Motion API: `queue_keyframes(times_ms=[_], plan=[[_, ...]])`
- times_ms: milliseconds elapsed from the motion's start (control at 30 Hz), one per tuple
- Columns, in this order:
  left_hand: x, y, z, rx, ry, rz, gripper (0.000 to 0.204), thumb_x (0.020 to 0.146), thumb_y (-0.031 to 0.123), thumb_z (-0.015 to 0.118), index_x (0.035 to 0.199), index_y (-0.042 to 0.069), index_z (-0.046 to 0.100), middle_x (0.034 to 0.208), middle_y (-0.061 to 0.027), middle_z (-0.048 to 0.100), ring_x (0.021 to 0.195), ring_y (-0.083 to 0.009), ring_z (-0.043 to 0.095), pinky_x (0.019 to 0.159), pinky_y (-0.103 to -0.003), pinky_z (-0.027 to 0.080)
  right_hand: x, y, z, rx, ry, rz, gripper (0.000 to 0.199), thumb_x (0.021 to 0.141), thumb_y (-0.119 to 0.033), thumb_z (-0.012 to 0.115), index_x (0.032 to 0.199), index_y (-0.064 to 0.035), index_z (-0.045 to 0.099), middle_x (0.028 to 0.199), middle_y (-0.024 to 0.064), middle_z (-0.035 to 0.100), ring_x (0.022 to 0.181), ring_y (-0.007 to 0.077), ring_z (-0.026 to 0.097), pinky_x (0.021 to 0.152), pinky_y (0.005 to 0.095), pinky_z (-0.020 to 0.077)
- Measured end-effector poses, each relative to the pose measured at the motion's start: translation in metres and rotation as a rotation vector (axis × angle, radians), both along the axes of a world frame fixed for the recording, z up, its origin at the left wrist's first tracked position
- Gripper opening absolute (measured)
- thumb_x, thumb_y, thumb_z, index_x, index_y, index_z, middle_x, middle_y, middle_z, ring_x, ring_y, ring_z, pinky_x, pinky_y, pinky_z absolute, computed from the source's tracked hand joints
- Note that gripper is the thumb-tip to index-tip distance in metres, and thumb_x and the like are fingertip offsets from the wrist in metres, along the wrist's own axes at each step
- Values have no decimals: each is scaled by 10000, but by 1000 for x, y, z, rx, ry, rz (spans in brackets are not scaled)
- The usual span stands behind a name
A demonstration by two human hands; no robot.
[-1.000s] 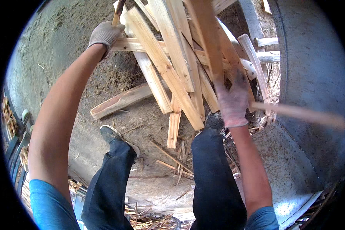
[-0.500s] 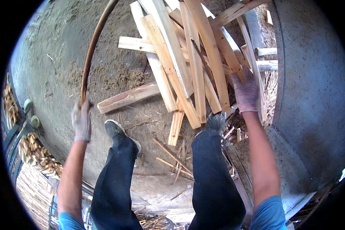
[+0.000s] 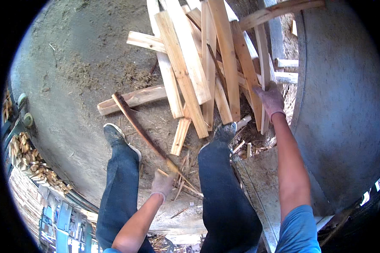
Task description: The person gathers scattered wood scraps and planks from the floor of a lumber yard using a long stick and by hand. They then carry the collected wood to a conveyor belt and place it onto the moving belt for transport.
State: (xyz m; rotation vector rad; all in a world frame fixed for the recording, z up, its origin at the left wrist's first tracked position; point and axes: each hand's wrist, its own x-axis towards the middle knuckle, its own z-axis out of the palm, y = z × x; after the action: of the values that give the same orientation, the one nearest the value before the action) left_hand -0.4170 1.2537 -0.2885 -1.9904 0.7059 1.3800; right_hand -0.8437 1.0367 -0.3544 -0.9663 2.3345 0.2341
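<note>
My right hand, in a dirty pale glove, is closed round a narrow wooden slat standing on edge at the right of the plank pile. Between my legs, my gloved left hand is closed, and a small pale wood-coloured end shows at its top; what it belongs to is hidden. Just beyond that hand is a dark curved stick, slanting from upper left to lower right. I cannot tell whether hand and stick touch. Several pale planks lie crossed in front of my feet.
A hollowed wood piece lies left of the pile. Thin splinters are scattered between my feet. A large grey metal sheet rises on the right. Cut firewood is stacked at the far left. Another board crosses the pile's far right.
My left hand has swung in from the left to between my legs, and the curved stick now slants near my left foot. My right hand has moved from the planks' ends to the narrow slat.
</note>
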Motion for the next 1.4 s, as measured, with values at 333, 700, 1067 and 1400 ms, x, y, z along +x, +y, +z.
queue_keyframes(times_ms=[333,700,1067,1400], plan=[[-68,-267,-99,-659,367,160,932,899,520,689,1530,-66,332,1477,-315,475,1381,-351,485,1148,-412,372,52,43,-15,-415,99,269,585,832,-240,692,1333,15,529,1172,292,659,1092,449,649,982,490,502],[-46,-252,-131,-566,626,367,1100,860,605,707,1582,-72,227,1615,-259,329,1483,-330,360,1200,-381,290,154,49,12,-464,-163,-8,617,809,-228,712,1311,39,473,1107,302,619,966,434,644,936,494,513],[-55,-231,-103,-759,685,209,950,919,560,677,1536,-65,316,1497,-296,465,1368,-350,497,1135,-379,383,230,34,71,-297,-462,-377,446,867,-172,678,1246,-14,505,1123,254,621,941,418,671,839,492,556],[-28,-256,-101,-673,591,670,909,894,413,732,1539,-65,306,1456,-223,489,1302,-276,519,1089,-349,420,130,-31,18,-207,-182,104,941,816,-524,758,1488,26,396,1396,296,535,1302,429,527,1136,474,410]])
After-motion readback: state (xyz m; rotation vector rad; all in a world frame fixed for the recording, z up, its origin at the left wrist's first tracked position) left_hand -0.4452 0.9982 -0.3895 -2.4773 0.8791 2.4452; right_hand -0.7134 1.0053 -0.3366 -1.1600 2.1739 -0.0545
